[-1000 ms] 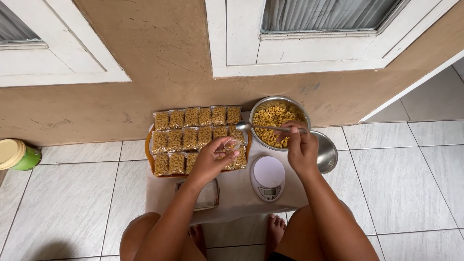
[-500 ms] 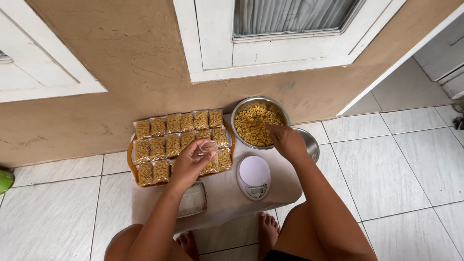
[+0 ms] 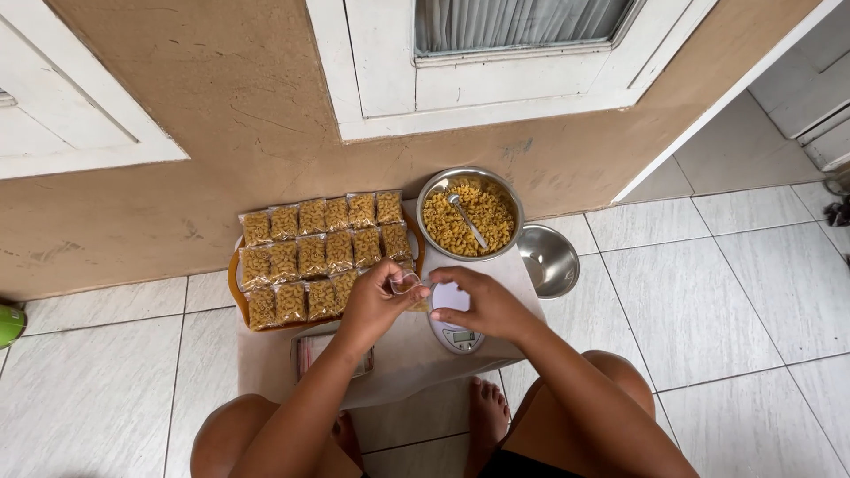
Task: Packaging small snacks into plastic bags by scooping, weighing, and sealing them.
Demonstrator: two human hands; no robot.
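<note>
Knees and bare feet frame the bottom of my view, on pale floor tiles (image 3: 115, 381). Above them my two forearms reach forward over a low white table (image 3: 407, 354). My left hand (image 3: 376, 301) and my right hand (image 3: 482, 301) meet over its middle, fingers pinched shut from both sides on a small clear plastic bag (image 3: 409, 285) that sits between them; what is inside it I cannot tell. Directly under my right hand lies a white kitchen scale (image 3: 456, 332), its little display facing me, partly covered by my palm. Just below my left wrist rests a clear plastic container (image 3: 310, 350), mostly hidden by my arm. Beyond my left hand an orange tray (image 3: 235, 296) carries rows of small filled pasta packets (image 3: 314, 252), packed side by side. To the right of the tray stands a steel bowl of dry pasta (image 3: 469, 214) with a metal spoon (image 3: 467, 219) lying in it. An empty steel bowl (image 3: 549, 259) sits just beside it, at the table's right edge. Farthest off rises a tan wall (image 3: 248, 115) with white window frames.
</note>
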